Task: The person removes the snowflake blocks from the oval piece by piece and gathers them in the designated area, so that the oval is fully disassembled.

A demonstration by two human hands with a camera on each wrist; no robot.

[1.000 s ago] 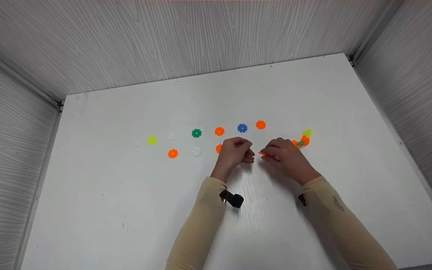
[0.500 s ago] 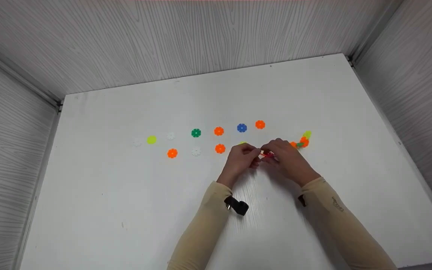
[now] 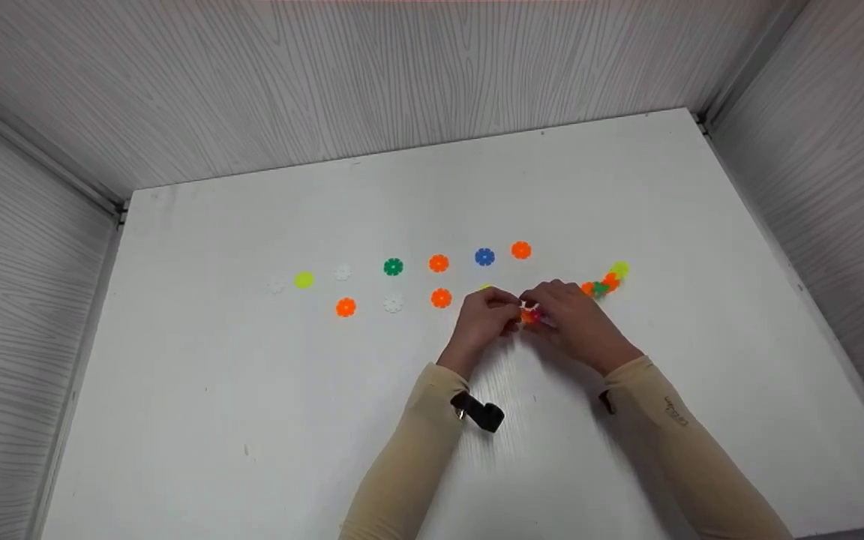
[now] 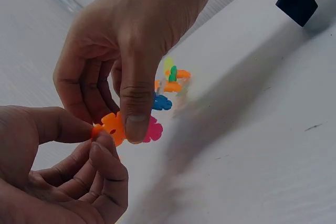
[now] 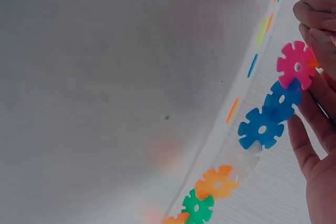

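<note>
My left hand [image 3: 479, 324] pinches the edge of an orange interlocking flower disc [image 4: 113, 128] between thumb and fingers, its fingertips close to the right hand's. My right hand [image 3: 578, 322] holds a chain of these discs, its thumb over the spot between the orange disc and a pink disc [image 5: 297, 65]. Beyond the pink one, the chain runs on through blue discs [image 5: 261, 129], a whitish clear disc, an orange disc [image 5: 216, 183] and a green disc [image 5: 198, 208]. In the head view its far end, a yellow disc [image 3: 619, 268], sticks out past the right hand.
Loose discs lie in two rough rows on the white table [image 3: 289, 420]: an orange disc [image 3: 521, 250], a blue disc [image 3: 484, 256], a green disc [image 3: 393, 266], a yellow disc [image 3: 304, 280] and several others. Another yellow disc [image 3: 486, 286] is partly hidden behind the left hand. Panels [image 3: 402, 75] wall the table.
My left hand has moved right from beside the loose discs to meet the right hand at the orange disc. The chain has turned, so its discs show more of their faces.
</note>
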